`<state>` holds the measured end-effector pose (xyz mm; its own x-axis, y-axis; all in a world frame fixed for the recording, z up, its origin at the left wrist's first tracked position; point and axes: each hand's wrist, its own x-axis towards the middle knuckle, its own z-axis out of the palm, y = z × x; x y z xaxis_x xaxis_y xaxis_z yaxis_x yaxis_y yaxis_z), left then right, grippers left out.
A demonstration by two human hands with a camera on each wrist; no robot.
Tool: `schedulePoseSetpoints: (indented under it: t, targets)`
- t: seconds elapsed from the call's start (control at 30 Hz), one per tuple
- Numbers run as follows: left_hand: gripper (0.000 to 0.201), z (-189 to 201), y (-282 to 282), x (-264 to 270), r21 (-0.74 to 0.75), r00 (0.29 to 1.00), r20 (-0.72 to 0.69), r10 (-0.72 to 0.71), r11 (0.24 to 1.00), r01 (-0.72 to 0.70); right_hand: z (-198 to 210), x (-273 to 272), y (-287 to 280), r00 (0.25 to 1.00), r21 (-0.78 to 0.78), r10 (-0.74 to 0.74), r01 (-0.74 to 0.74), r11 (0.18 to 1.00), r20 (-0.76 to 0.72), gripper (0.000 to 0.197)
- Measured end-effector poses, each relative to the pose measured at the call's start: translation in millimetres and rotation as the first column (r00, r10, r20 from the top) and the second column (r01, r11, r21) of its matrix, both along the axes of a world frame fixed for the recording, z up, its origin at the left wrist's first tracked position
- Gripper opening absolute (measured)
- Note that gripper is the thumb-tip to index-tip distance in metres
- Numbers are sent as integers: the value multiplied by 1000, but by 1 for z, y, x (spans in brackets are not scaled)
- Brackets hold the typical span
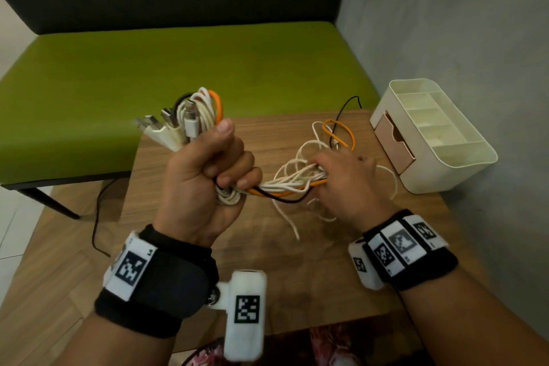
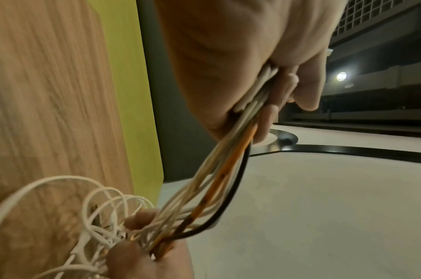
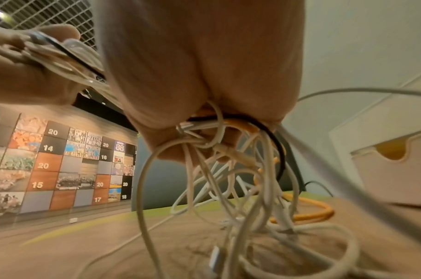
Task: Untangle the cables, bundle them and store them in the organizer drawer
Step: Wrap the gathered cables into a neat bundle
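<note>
My left hand (image 1: 214,172) is raised above the wooden table (image 1: 297,261) and grips a folded bundle of cables (image 1: 196,113), white, orange and black, with several plug ends sticking out above the fist. The strands (image 1: 285,186) run taut to my right hand (image 1: 344,178), which grips them lower down near the table. Beyond it loose white loops, an orange loop (image 1: 341,131) and a black wire trail over the tabletop. In the left wrist view the strands (image 2: 228,169) leave my left hand (image 2: 264,113). In the right wrist view my right hand (image 3: 204,122) holds hanging loops (image 3: 228,188). The cream organizer (image 1: 439,151) stands at the right, its pink drawer (image 1: 392,140) pulled partly out.
A green bench (image 1: 178,77) with a dark backrest lies behind the table. A grey wall (image 1: 475,38) runs close along the right, just beyond the organizer. A black cord (image 1: 98,217) hangs to the wooden floor at the left.
</note>
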<state>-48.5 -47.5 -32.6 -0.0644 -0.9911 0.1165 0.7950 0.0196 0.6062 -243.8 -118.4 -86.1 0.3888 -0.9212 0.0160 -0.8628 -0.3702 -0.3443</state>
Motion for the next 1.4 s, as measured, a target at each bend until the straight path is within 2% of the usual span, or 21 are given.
schedulePoseSetpoints:
  t: [0.1,0.2,0.3,0.37,0.43,0.5,0.6,0.63,0.67,0.7,0.77,0.8,0.87,0.93,1.07,1.17,1.2,1.27,1.33,1.37,1.4]
  targets:
    - [42,0,-1,4,12,999,12,52,999,-52,-5,-2,-7,1000,-56,-4,5,998,20,64]
    - [36,1,-2,15,48,989,13,145,988,-145,-7,-15,-11,996,66,33,-27,997,-84,103]
    - [32,1,-4,31,103,958,19,285,953,-286,-1,-40,-18,989,166,70,-47,985,-131,122]
    - [32,0,-6,35,125,940,24,341,932,-342,5,-51,-18,991,178,52,-29,984,-125,131]
    - [32,-1,-7,33,130,934,33,357,925,-358,12,-54,-12,996,167,64,-53,985,-65,130]
    - [33,-3,-8,27,130,935,45,353,925,-356,22,-47,-4,991,120,116,-123,985,66,112]
    - [32,-4,-9,21,126,938,64,340,930,-346,30,-28,12,922,-81,206,-190,979,328,55]
    - [32,-4,-10,20,124,939,67,339,931,-345,32,-20,17,898,-111,212,-183,977,386,35]
    - [33,-4,-10,19,123,938,67,340,930,-346,34,-13,22,893,-77,186,-169,983,409,24]
    - [33,-4,-10,19,121,937,68,342,930,-348,34,-6,27,913,7,139,-153,988,383,23]
    - [33,-4,-9,19,119,936,75,345,929,-351,32,5,35,981,205,84,-119,971,172,35]
    - [33,-4,-9,18,119,936,80,342,929,-350,27,9,38,996,258,70,-83,963,59,44]
    - [32,-5,-9,17,125,942,78,328,934,-335,17,17,42,996,258,-13,35,965,-88,65]
    - [31,-6,-8,15,132,950,58,306,941,-311,8,22,39,990,180,-103,118,977,-96,67]
    - [33,-4,-6,14,112,956,55,289,949,-294,8,18,22,979,75,-196,192,978,47,30]
    - [34,-4,-6,17,104,953,56,296,948,-301,9,4,10,967,-45,-232,238,970,105,19]
    - [34,-5,-7,17,105,952,57,300,947,-305,7,0,6,965,-87,-229,240,967,126,22]
    - [34,-7,-10,18,109,946,71,317,940,-324,6,-9,1,971,-64,-209,218,974,117,45]
    - [33,-10,-13,19,118,933,90,348,927,-357,12,-15,2,977,134,-208,201,970,41,75]
    - [33,-11,-14,19,123,925,102,366,918,-376,18,-17,5,980,228,-201,198,953,-11,84]
    - [33,-12,-15,20,127,917,116,382,910,-396,25,-20,8,980,281,-190,198,939,-57,84]
